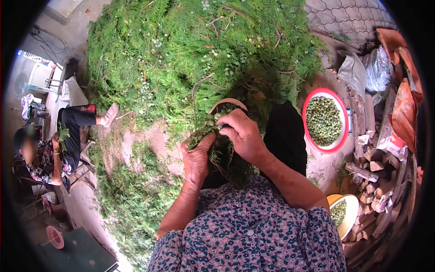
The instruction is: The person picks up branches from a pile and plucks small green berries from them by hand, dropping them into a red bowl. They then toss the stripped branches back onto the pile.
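Note:
My left hand (197,158) is closed around a leafy evergreen sprig (198,136) with thin stems, held above my lap. Close beside it, my right hand (244,131) is pinched, thumb against fingers, at the top of the sprig, where small pale green cones (210,119) show. What lies between the right fingertips is too small to make out. Beyond the hands shows a tan curved rim (230,100), mostly hidden by them. A large heap of cut evergreen branches (181,59) with small cones spreads in front of me.
To the right stands a red-rimmed basin (305,129) holding many green cones (323,121). Nearer is a yellow basin (351,217) with more cones. Split firewood (369,190) and plastic bags (378,70) line the right side. A seated person (54,156) at left holds a sprig.

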A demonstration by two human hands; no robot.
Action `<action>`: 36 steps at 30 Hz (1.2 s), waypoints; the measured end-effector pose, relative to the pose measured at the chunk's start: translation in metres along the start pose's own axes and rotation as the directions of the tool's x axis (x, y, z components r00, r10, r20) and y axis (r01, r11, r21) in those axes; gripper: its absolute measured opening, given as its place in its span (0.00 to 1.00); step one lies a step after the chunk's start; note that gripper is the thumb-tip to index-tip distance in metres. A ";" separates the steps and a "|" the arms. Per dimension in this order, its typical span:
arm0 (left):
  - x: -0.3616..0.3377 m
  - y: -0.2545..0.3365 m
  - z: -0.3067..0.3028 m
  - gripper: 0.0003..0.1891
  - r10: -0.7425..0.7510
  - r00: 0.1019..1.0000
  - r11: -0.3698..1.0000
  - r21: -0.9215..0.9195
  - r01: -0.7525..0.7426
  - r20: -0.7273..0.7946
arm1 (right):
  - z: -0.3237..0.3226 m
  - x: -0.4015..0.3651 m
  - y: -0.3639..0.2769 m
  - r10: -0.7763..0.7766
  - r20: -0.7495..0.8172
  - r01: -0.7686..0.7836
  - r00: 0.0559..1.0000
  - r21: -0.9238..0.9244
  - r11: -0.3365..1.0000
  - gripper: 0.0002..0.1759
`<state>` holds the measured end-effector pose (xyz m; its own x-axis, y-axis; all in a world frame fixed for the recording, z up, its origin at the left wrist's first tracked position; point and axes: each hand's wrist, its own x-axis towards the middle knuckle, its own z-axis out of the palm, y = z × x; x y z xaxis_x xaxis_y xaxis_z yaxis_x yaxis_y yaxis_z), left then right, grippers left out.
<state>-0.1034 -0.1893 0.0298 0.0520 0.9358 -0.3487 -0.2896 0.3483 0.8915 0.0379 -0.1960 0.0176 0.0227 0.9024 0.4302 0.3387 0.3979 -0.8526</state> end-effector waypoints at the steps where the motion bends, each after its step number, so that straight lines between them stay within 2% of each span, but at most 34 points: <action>1: 0.001 -0.001 -0.001 0.09 0.000 1.000 1.000 0.000 0.000 0.001 | -0.001 0.000 -0.003 0.197 0.016 -0.196 0.980 0.191 0.962 0.10; 2: 0.002 -0.004 -0.003 0.09 0.007 1.000 1.000 0.002 -0.007 0.004 | -0.002 0.000 -0.004 0.378 0.070 -0.376 0.923 0.369 0.850 0.07; 3: 0.003 -0.005 -0.005 0.09 0.014 1.000 1.000 0.003 -0.014 0.006 | -0.004 -0.001 -0.002 0.452 0.118 -0.450 0.884 0.476 0.756 0.05; 4: 0.003 -0.005 -0.006 0.09 0.015 1.000 1.000 0.003 -0.015 0.006 | -0.008 0.000 -0.004 0.450 0.119 -0.449 0.885 0.476 0.756 0.05; 6: 0.003 -0.005 -0.007 0.10 0.023 1.000 0.998 0.052 -0.023 0.008 | -0.017 0.002 -0.008 0.548 0.246 -0.551 0.800 0.662 0.508 0.08; 7: 0.002 -0.005 -0.007 0.10 0.024 1.000 0.998 0.051 -0.024 0.008 | -0.017 0.000 -0.003 0.566 0.281 -0.548 0.775 0.745 0.381 0.11; 8: 0.002 -0.004 -0.007 0.10 0.005 1.000 1.000 0.021 -0.005 -0.002 | -0.019 -0.001 -0.001 0.565 0.281 -0.548 0.776 0.744 0.382 0.11; 11: 0.000 -0.003 -0.003 0.11 -0.013 1.000 0.998 -0.055 0.012 -0.028 | -0.024 0.004 -0.005 0.558 0.270 -0.452 0.784 0.865 0.218 0.10; 13: 0.000 -0.004 -0.003 0.12 -0.017 0.999 0.995 -0.100 0.012 -0.046 | -0.027 0.006 -0.003 0.543 0.268 -0.437 0.796 0.875 0.208 0.10; 15: 0.001 -0.006 -0.004 0.13 0.002 1.000 0.999 -0.042 -0.003 -0.022 | -0.028 0.007 -0.005 0.527 0.266 -0.421 0.808 0.885 0.200 0.10; 17: 0.001 -0.005 -0.004 0.13 -0.010 1.000 0.999 -0.036 0.010 -0.006 | -0.029 0.009 -0.012 0.509 0.207 -0.506 0.836 0.650 0.567 0.13; 18: 0.001 -0.005 -0.003 0.13 -0.023 1.000 0.999 -0.031 0.023 0.009 | -0.027 0.009 -0.011 0.508 0.205 -0.505 0.837 0.649 0.569 0.13; 19: 0.000 -0.004 -0.001 0.13 -0.021 1.000 0.999 -0.032 0.022 0.011 | -0.024 0.009 -0.009 0.379 0.057 -0.363 0.924 0.442 0.820 0.15; 20: -0.001 -0.003 0.001 0.13 -0.012 1.000 0.999 -0.051 0.013 0.019 | -0.021 0.011 -0.009 0.196 -0.044 -0.186 0.980 0.172 0.967 0.18; 22: -0.002 -0.002 0.003 0.13 0.000 1.000 0.998 -0.070 0.002 0.027 | -0.019 0.011 -0.011 0.225 -0.059 -0.212 0.973 0.176 0.961 0.17; 24: -0.001 -0.001 0.002 0.12 0.024 0.996 1.000 -0.007 -0.024 0.082 | -0.017 0.010 -0.005 0.142 -0.069 -0.134 0.987 0.101 0.986 0.15; 28: -0.001 -0.001 0.005 0.11 0.026 0.999 1.000 0.010 -0.026 0.048 | -0.015 0.007 0.004 0.025 -0.114 -0.020 0.993 0.051 0.999 0.11; 29: -0.001 -0.002 0.004 0.10 0.017 0.999 0.999 0.045 -0.019 0.031 | -0.018 0.006 -0.002 0.290 -0.032 -0.266 0.957 0.313 0.912 0.09; 30: -0.001 -0.003 0.003 0.10 0.010 1.000 0.997 0.078 -0.011 0.014 | -0.020 0.005 -0.005 0.505 0.114 -0.483 0.856 0.524 0.702 0.07; 31: -0.001 -0.003 0.004 0.10 0.011 1.000 0.997 0.078 -0.012 0.014 | -0.023 0.006 -0.004 0.504 0.114 -0.483 0.856 0.523 0.702 0.07; 33: -0.003 -0.003 0.005 0.10 0.032 0.999 0.999 0.015 -0.032 -0.004 | -0.026 0.008 -0.002 0.463 0.176 -0.450 0.869 0.672 0.588 0.05; 34: -0.003 -0.003 0.004 0.10 0.032 0.999 0.999 0.015 -0.031 -0.003 | -0.029 0.011 -0.005 0.464 0.175 -0.450 0.869 0.672 0.588 0.05; 36: -0.002 -0.004 0.001 0.09 0.029 1.000 0.998 0.049 -0.030 0.004 | -0.035 0.019 -0.012 0.599 0.221 -0.490 0.770 0.806 0.333 0.06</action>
<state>-0.1020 -0.1928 0.0276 0.0475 0.9458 -0.3211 -0.2442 0.3227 0.9144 0.0674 -0.1894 0.0467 0.0129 0.9695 -0.2446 -0.6561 -0.1764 -0.7338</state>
